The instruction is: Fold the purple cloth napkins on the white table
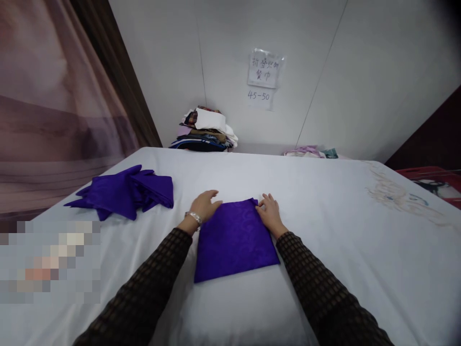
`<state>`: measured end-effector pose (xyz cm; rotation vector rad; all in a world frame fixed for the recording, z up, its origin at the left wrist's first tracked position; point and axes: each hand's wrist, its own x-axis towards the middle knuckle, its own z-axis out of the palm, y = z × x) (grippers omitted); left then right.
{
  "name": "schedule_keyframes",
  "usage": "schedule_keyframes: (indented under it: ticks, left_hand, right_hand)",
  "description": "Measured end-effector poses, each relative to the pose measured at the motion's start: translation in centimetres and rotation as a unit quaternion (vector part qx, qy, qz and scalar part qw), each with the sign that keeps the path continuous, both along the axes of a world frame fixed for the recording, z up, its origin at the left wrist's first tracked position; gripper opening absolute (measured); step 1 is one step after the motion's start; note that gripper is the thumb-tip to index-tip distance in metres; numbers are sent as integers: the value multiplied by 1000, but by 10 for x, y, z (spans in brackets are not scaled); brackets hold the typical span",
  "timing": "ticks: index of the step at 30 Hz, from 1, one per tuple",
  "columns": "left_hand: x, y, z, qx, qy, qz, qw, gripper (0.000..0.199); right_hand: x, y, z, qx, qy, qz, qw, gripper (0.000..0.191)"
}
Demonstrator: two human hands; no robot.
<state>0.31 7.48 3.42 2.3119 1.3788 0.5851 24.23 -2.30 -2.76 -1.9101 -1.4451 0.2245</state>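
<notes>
A purple patterned cloth [236, 242] lies flat on the white-covered table [245, 307], roughly four-sided, with its far right corner lifted a little. At that corner my right hand [270, 212] pinches the cloth between thumb and fingers. My left hand [206, 205], with a bracelet at the wrist, is at the far left corner, its thumb and fingers apart beside the cloth's edge. Several purple folded cloths [122, 192] lie in a heap at the left of the table.
Piled garments [205, 129] stand behind the table's far edge, and more cloth [309, 152] shows farther right. Written papers [263, 72] hang on the wall. A curtain [68, 96] borders the left, a red container [428, 175] the right. The lower left is pixelated.
</notes>
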Motion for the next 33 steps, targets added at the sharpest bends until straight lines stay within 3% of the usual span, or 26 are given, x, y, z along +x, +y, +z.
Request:
schedule_keyframes:
  ticks: [4, 6, 9, 11, 14, 17, 33]
  left_hand:
    - [55, -5, -2, 7, -16, -155, 988, 46]
    - [76, -5, -10, 0, -31, -179, 983, 44]
    - [92, -8, -21, -16, -64, -162, 985, 23]
    - [94, -10, -24, -20, -89, -140, 986, 13]
    - [91, -14, -24, -11, -125, -121, 985, 9]
    - [87, -18, -23, -2, -150, -112, 982, 8]
    - [78, -28, -14, 16, -209, -214, 954, 5]
  right_hand:
    - [2, 0, -1, 89, 20, 64, 994, 2]
    - [2, -1, 0, 110, 45, 86, 989, 2]
    - [2, -2, 1, 83, 131, 96, 983, 4]
    - [0, -1, 3, 72, 223, 101, 967, 7]
    - [-3, 0, 7, 85, 363, 123, 920, 19]
    - [-5, 0, 11, 70, 428, 132, 891, 24]
    - [-3, 0, 15, 72, 421, 93, 900, 24]
